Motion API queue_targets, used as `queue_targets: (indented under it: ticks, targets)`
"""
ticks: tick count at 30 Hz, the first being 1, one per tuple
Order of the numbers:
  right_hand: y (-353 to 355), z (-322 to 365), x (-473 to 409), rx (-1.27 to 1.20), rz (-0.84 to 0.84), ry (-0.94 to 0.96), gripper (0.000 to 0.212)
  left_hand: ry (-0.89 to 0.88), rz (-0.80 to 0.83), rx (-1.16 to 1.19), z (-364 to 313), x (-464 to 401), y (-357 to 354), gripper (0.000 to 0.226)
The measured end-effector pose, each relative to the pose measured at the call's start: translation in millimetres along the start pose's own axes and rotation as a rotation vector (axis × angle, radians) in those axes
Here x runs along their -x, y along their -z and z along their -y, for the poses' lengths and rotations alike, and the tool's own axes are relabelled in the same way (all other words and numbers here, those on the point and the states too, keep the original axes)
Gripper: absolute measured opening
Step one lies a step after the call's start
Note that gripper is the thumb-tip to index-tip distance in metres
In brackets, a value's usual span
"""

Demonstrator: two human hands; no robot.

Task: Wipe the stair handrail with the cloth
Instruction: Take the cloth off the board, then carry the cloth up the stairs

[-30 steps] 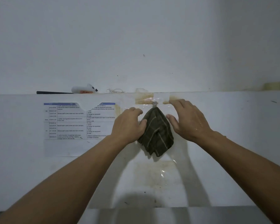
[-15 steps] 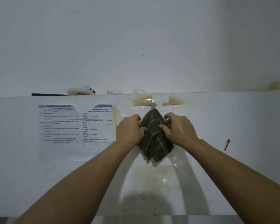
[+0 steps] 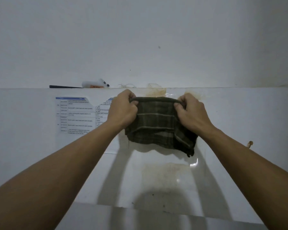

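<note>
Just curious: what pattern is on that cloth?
Dark olive-green cloth with pale plaid stripes, seen in the head view.

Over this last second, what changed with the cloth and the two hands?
The cloth, which hung bunched from a hook on the wall, is now off it and stretched wide. The left hand and right hand, which flanked it a second ago and closed on it, now each pinch a top corner and have pulled apart. The printed sheet and the items on the ledge stayed put.

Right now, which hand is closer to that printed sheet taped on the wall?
Left. The left hand overlaps the printed sheet's right edge; the right hand is farther right, across the cloth.
</note>
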State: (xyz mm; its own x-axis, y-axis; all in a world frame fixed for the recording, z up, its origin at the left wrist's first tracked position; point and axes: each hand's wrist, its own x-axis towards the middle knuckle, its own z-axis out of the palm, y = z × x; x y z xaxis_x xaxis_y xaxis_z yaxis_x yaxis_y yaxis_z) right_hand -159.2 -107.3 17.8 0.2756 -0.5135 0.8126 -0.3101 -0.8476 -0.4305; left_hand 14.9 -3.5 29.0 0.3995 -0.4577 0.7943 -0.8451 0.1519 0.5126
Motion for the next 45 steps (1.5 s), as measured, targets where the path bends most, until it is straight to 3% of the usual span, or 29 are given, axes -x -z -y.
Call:
queue_targets:
  ticks: [6,10,16,19,25,34,38,45]
  targets:
    - [-26,15,9,-0.176,0.332,0.073,0.013,0.081,0.05,-0.059,30,28,56,0.005]
    - [-63,37,27,-0.291,0.663,0.114,0.018,0.169,0.037,-0.144,61,59,103,0.008]
    - [-137,90,53,-0.133,1.024,0.259,0.012,0.292,0.1,-0.31,106,116,189,0.01]
    - [-181,127,70,-0.136,1.072,0.318,0.005,0.367,0.103,-0.384,126,145,237,0.012]
    - [-267,211,105,-0.417,1.113,0.316,0.009,0.597,0.034,-0.476,166,200,349,0.015]
    - [-357,357,157,-0.709,1.338,0.396,0.037,0.84,-0.066,-0.479,166,285,510,0.022]
    - [-388,430,189,-0.815,1.442,0.446,0.036,0.921,-0.22,-0.513,154,328,569,0.016]
    - [-424,561,258,-1.008,1.525,0.593,0.019,1.028,-0.549,-0.639,120,398,646,0.024]
